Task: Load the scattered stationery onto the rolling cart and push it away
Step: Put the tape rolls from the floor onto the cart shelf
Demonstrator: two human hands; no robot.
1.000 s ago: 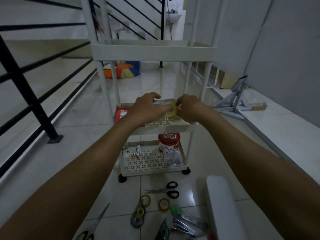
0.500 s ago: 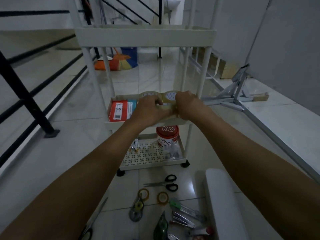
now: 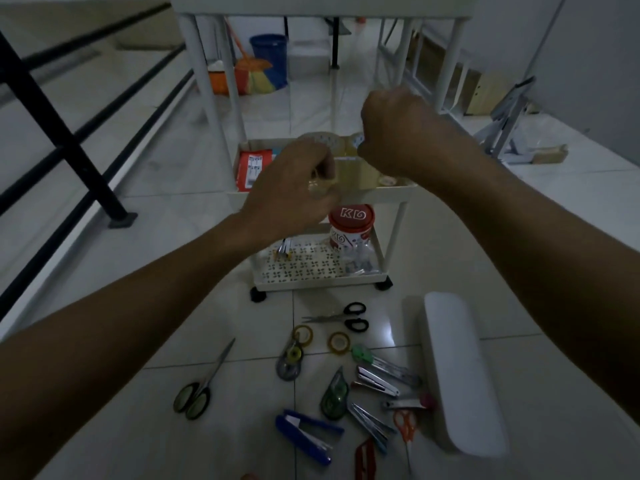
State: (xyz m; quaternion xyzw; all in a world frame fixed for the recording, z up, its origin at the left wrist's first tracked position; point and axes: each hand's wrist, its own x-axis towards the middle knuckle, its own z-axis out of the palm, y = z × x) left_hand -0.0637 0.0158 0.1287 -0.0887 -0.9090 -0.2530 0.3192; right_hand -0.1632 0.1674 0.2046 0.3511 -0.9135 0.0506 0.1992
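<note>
The white rolling cart's middle shelf (image 3: 393,191) holds brown tape rolls (image 3: 350,169) and a red box (image 3: 250,167). My left hand (image 3: 292,188) hovers at the shelf's front edge with curled fingers; something clear glints at its fingertips, and I cannot tell if it is held. My right hand (image 3: 398,140) is a raised fist above the shelf's right side, with nothing visible in it. The bottom tray (image 3: 311,281) carries a red-lidded jar (image 3: 350,223). On the floor lie black scissors (image 3: 349,317), two small tape rolls (image 3: 338,342), correction tapes (image 3: 290,358), a blue stapler (image 3: 304,434) and green-handled scissors (image 3: 197,393).
A white stool (image 3: 457,386) lies on the floor right of the stationery. A black railing (image 3: 62,133) runs along the left. Beyond the cart stand a blue bin (image 3: 270,50) and a broom (image 3: 254,76); a folded metal stand (image 3: 509,133) lies at right.
Both hands have come back off the tape rolls on the middle shelf; the right hand rose into a fist. The view tilted down, showing more floor items.
</note>
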